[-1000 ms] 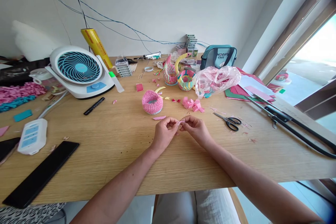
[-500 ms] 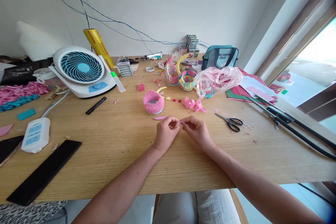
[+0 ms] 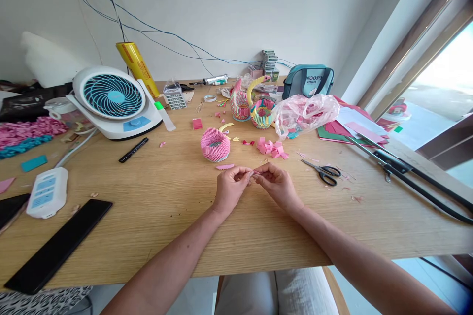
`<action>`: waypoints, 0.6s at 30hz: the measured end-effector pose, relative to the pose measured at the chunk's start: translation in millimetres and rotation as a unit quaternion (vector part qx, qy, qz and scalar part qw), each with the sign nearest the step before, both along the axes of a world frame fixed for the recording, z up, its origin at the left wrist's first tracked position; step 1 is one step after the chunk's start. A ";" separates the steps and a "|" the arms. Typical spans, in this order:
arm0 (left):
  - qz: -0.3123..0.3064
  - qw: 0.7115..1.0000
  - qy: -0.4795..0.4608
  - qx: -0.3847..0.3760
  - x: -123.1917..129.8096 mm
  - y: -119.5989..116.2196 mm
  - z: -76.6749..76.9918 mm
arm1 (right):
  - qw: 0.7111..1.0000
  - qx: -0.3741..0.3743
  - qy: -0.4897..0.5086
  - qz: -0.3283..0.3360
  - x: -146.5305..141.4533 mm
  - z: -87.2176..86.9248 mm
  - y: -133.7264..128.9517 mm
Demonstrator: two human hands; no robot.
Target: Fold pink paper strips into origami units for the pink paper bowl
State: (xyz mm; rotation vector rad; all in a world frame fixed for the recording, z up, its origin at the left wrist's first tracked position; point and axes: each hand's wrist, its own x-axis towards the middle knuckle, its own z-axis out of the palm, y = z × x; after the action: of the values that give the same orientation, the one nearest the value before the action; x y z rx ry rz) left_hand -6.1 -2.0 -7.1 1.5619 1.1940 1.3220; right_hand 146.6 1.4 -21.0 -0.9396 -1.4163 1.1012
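My left hand [image 3: 232,187] and my right hand [image 3: 277,184] meet fingertip to fingertip over the table. Both pinch a small piece of pink paper [image 3: 254,173], mostly covered by the fingers. Just beyond my left hand lies a pink strip of joined folded paper [image 3: 225,167]. Behind it stands a round pink basket of folded paper pieces [image 3: 215,145], with a curved yellow paper piece [image 3: 225,127] beside it. A heap of pink paper pieces [image 3: 272,148] sits beyond my right hand. Black-handled scissors [image 3: 327,175] lie open to the right, among thin paper scraps.
Two multicoloured paper swans [image 3: 262,112] stand farther back, near a plastic bag [image 3: 306,114] and a teal bag [image 3: 308,81]. On the right are paper sheets [image 3: 351,123] and a paper trimmer [image 3: 393,162]. A fan [image 3: 114,98], a marker [image 3: 133,150] and a power strip [image 3: 48,192] occupy the left.
My left fingers have shifted slightly and closed in against the right fingertips, covering more of the pink paper. The view has moved a little; objects on the table stay put.
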 end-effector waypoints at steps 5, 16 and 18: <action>0.000 0.999 -0.030 -0.025 -1.7 2.0 0.1 | 0.998 -0.029 0.026 0.049 1.6 4.4 1.6; -0.081 0.992 -0.085 -0.051 -0.3 0.4 -4.4 | 0.985 -0.062 0.133 0.087 -0.5 5.2 3.5; -0.081 0.992 -0.083 -0.045 -0.1 -0.4 -4.1 | 0.988 -0.058 0.124 0.072 -0.4 5.7 3.0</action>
State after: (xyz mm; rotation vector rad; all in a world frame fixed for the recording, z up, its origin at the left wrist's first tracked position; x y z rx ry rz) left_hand -6.2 -2.4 -11.2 1.4233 0.9884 1.2493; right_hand 146.2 4.4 -15.2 -0.7601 -1.2392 1.3711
